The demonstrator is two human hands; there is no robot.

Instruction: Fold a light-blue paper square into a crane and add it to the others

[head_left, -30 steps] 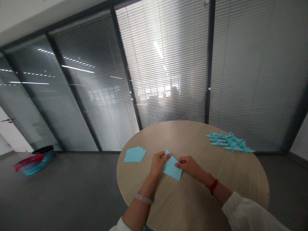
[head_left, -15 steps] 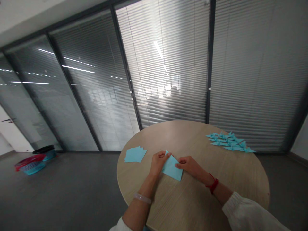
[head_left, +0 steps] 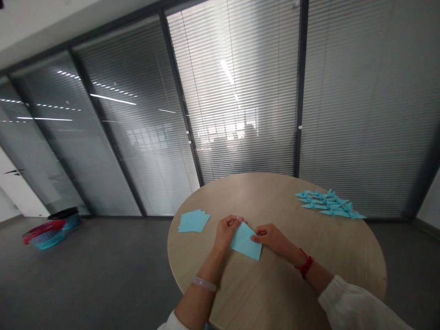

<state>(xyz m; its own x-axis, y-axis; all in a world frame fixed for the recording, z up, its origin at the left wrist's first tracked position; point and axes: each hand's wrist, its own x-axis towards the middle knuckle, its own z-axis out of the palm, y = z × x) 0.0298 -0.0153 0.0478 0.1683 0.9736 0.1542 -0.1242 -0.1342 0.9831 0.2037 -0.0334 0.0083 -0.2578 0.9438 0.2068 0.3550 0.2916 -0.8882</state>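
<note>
Two bare hands work over a round, pale wood table [head_left: 240,195], seen from the wearer's own viewpoint. Between them, nearer the table's left edge than its right, is a light-blue sheet of paper [head_left: 244,244], tilted so that one corner points toward the near edge. The left hand [head_left: 227,232] is nearly closed, pinching the sheet's far corner between thumb and curled fingers. The right hand [head_left: 267,235] is also nearly closed, its thumb on the sheet's right side and its fingers curled; the fingertips' grip underneath is hidden. A pale bracelet [head_left: 204,283] circles the left wrist, a red band [head_left: 305,264] the right. By the table's left edge lies a loose, fanned pile of blue paper [head_left: 193,221]. Along its far right edge, pointed blue folded-paper shapes [head_left: 328,204] sit in overlapping rows.
</note>
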